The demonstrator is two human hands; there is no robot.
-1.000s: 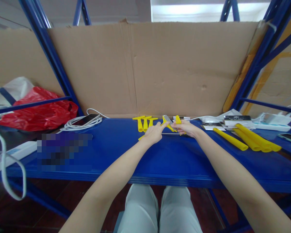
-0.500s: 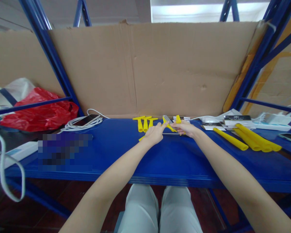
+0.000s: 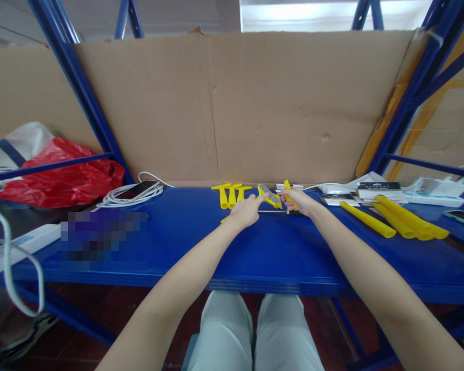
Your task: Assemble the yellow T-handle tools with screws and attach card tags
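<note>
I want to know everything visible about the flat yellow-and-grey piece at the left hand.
The flat yellow-and-grey piece has a grey middle, with yellow at its left end and lower edge. The yellow looks like plastic; the grey material is unclear. It slants down to the right over the shiny blue tabletop. The left hand appears to hold its left part; contact with the right hand is unclear.

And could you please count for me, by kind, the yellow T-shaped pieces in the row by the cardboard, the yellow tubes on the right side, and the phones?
Yellow T-shaped pieces: 3
Yellow tubes: 4
Phones: 2
Total: 9
</note>
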